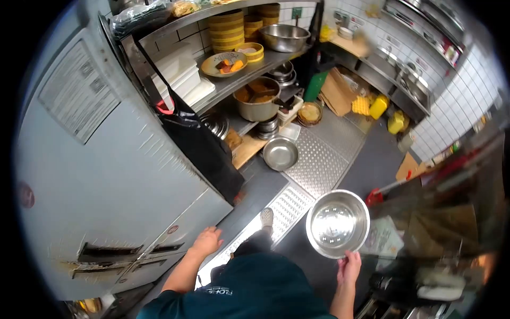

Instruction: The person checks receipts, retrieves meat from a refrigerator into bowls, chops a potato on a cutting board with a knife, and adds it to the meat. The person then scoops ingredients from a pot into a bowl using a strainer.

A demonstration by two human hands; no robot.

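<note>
While holding a wide stainless-steel basin (338,224) by its near rim, keeping it above the dark floor, to the right of the perforated drain cover (291,203). Gripping with the right hand (349,268) alone, with fingers pinched at the rim and, judging by that, securely enough for light metal. Holding nothing with the left hand (207,241), open and loosely spread near the lower corner of the refrigerator (127,154), apart from the basin.

Already done, by this view: getting the basin into the grip and off any support. Not done: setting it down or releasing it. Showing only shiny metal and glare inside, with no food in sight; impossible to tell through the reflections whether wet or dry.

Resting farther off, unheld, near the foot of the shelving: a second steel basin (280,153), beside the textured metal floor plate (321,157). Left untouched on the shelving at far left: a large pot (257,102), a bowl of orange chunks (224,63), stacked bamboo steamers (226,27) and a steel mixing bowl (285,37). Hard to judge how much remains; certain only of one basin in hand.
</note>
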